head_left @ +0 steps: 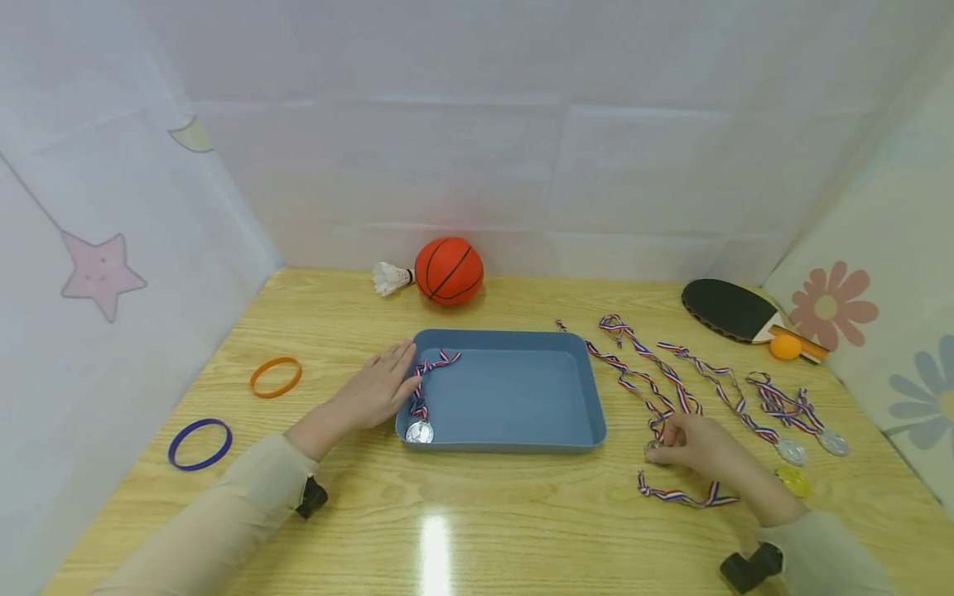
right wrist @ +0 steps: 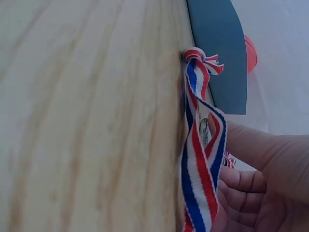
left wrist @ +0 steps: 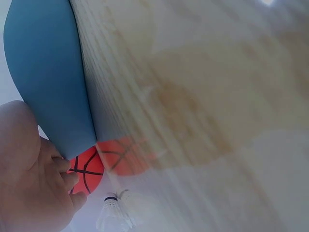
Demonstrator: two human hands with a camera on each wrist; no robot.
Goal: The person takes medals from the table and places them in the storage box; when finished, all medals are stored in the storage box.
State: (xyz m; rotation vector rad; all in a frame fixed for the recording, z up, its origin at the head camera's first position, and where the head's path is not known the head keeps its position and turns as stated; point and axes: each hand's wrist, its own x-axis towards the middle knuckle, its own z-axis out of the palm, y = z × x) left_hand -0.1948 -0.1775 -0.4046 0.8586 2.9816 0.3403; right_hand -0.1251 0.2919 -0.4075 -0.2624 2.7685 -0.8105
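My left hand (head_left: 382, 387) rests with straight fingers on the left rim of a blue-grey tray (head_left: 514, 449). Inside the tray, along its left side, lies a silver medal (head_left: 420, 432) on a red, white and blue ribbon. To the right of the tray, my right hand (head_left: 696, 447) pinches another silver medal (right wrist: 204, 131) between thumb and fingers, low over the table. Its disc is mostly hidden by the fingers and a striped ribbon (right wrist: 198, 164) in front. A gold medal (head_left: 792, 480) lies partly behind the right wrist, with striped ribbon (head_left: 674, 496) nearer me.
Two more silver medals (head_left: 792, 451) lie at the right with twisted ribbons. A paddle (head_left: 726, 308) and an orange ball (head_left: 785, 347) are at the back right. Behind the tray sit a small basketball (head_left: 450, 271) and a shuttlecock (head_left: 391, 279). Orange (head_left: 276, 377) and blue wristbands (head_left: 199, 444) lie left.
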